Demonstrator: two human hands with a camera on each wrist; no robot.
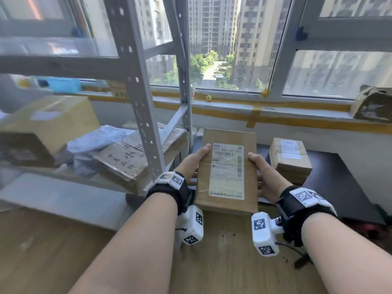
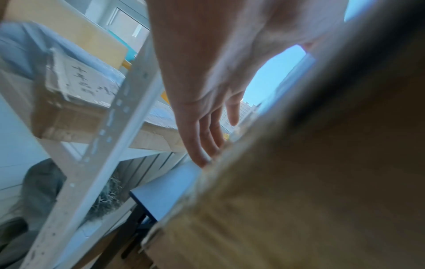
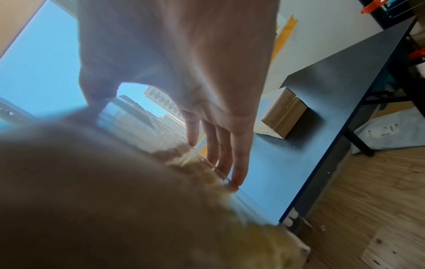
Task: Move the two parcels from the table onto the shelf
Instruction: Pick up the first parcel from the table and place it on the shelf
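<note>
A long brown parcel [image 1: 228, 164] with a white shipping label is lifted off the dark table [image 1: 331, 183], held between both hands. My left hand [image 1: 192, 164] grips its left side, thumb on top and fingers underneath; my right hand [image 1: 264, 172] grips the right side the same way. In the left wrist view the parcel [image 2: 310, 182] fills the right, with my fingers [image 2: 202, 142] under its edge. The right wrist view shows the parcel [image 3: 115, 200] blurred beneath my fingers [image 3: 225, 154]. A second, smaller parcel [image 1: 290, 160] [image 3: 285, 112] sits on the table to the right.
The grey metal shelf [image 1: 135, 98] stands to the left, its post just beside my left hand. On its board lie a large carton [image 1: 46, 128], a grey mailer bag [image 1: 95, 141] and a flat taped box [image 1: 135, 155]. A windowsill [image 1: 254, 107] runs behind; the floor is wood.
</note>
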